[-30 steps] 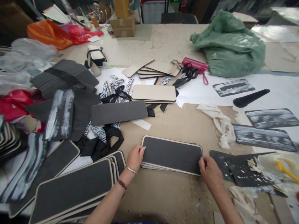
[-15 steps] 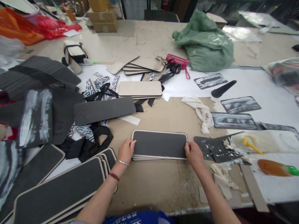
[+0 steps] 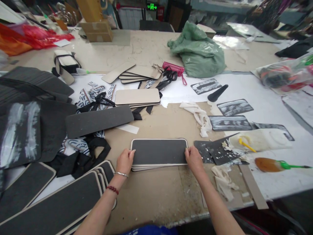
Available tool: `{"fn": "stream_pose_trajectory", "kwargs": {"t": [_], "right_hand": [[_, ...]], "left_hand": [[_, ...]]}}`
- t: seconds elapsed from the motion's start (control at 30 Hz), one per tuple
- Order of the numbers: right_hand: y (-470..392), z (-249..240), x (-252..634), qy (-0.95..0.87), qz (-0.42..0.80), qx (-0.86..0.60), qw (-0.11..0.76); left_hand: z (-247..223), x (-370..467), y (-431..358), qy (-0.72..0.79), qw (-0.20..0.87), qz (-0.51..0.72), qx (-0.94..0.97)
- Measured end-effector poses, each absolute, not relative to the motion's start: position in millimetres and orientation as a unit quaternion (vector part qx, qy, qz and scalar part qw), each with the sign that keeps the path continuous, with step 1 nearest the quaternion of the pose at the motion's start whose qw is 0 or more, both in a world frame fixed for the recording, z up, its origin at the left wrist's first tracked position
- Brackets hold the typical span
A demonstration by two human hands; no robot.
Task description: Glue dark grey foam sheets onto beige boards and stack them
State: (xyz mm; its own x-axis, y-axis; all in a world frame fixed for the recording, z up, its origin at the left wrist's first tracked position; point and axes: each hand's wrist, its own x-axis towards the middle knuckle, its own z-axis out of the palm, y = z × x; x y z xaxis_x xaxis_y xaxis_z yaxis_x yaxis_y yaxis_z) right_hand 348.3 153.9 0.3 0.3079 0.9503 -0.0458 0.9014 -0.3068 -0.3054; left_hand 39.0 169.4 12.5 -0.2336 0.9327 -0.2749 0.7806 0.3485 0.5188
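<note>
A dark grey rectangular panel with a cream border [image 3: 159, 152] lies on top of a small stack of similar pieces, whose edges show below it. My left hand [image 3: 125, 161] pinches the panel's left edge between thumb and fingers. At the opposite end, my right hand [image 3: 194, 158] grips the right edge, fingers curled mostly out of sight. Left of my left forearm, larger cream-edged dark panels [image 3: 61, 199] lie in an overlapping pile. Just right of my right hand are dark scraps spotted with white [image 3: 206, 151].
Behind the panel lie cream boards [image 3: 137, 97], a long grey piece [image 3: 100, 120] and patterned straps [image 3: 84, 98]. On the right are a crumpled cloth [image 3: 199, 117], white-smeared panels [image 3: 230, 123], a translucent container with a yellow tool [image 3: 266, 138] and an amber bottle [image 3: 267, 164]. A green sack [image 3: 200, 55] stands farther back.
The camera view has turned rightward and up, so the scene sits farther left in the picture. Both hands keep their hold on the panel, which has hardly moved on the table.
</note>
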Motion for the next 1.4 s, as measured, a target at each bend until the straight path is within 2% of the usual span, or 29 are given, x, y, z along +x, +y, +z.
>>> {"fn": "stream_pose_trajectory", "kwargs": {"t": [0.23, 0.33, 0.43, 0.53, 0.63, 0.77, 0.97, 1.2, 1.3, 1.4], "right_hand": [[156, 3, 348, -0.579, 0.113, -0.806, 0.045], [157, -1, 351, -0.587, 0.109, -0.802, 0.025], [158, -6, 355, -0.598, 0.104, -0.794, 0.025], [159, -9, 357, -0.600, 0.101, -0.793, 0.031], [159, -9, 356, -0.601, 0.098, -0.792, 0.031], [156, -8, 350, -0.613, 0.064, -0.787, 0.022], [154, -11, 345, -0.619, 0.044, -0.783, 0.033], [152, 0, 355, -0.606, 0.048, -0.789, 0.091], [157, 13, 349, -0.644, -0.021, -0.754, 0.132], [169, 20, 325, -0.723, -0.036, -0.678, 0.127]], "left_hand": [[9, 38, 163, 0.797, 0.212, 0.154, 0.545], [15, 46, 155, 0.783, 0.106, 0.153, 0.593], [24, 74, 149, 0.681, 0.020, 0.170, 0.712], [28, 115, 152, 0.511, 0.043, 0.180, 0.839], [21, 144, 162, 0.447, 0.099, 0.148, 0.877], [9, 137, 175, 0.485, 0.156, 0.103, 0.854], [9, 86, 183, 0.560, 0.126, 0.078, 0.815], [9, 82, 182, 0.567, 0.105, 0.083, 0.813], [7, 82, 183, 0.561, 0.099, 0.089, 0.817], [8, 82, 184, 0.559, 0.097, 0.084, 0.819]]}}
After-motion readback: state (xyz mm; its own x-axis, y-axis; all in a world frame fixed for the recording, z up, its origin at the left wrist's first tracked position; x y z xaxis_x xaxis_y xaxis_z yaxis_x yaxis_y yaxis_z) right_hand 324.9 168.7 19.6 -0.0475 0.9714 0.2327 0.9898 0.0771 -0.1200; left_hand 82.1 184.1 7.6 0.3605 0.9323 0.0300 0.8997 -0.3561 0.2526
